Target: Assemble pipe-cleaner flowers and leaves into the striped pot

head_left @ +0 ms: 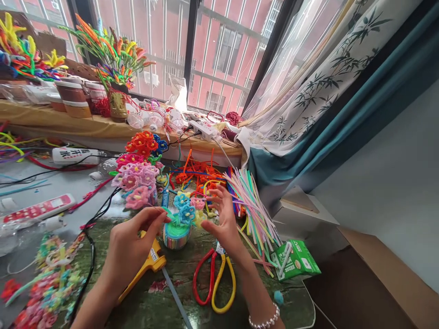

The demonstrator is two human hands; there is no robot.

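My left hand [132, 246] is pinched, thumb and forefinger pressed on a thin stem or leaf at the left of a small striped pot [175, 235] with blue, pink and yellow pipe-cleaner flowers [187, 210] in it. On the pot's right side is my right hand [224, 219], fingers spread and apart, close to the flowers but holding nothing I can see. A pearl bracelet [265, 321] is on my right wrist. The pot stands on a green table [164, 301].
A yellow glue gun [149, 265] lies under my left hand. Red and yellow scissors [214, 283] lie below my right hand. Loose pipe cleaners [252, 205] fan out on the right beside a green carton [297, 260]. Finished flower bunches [137, 176] stand behind.
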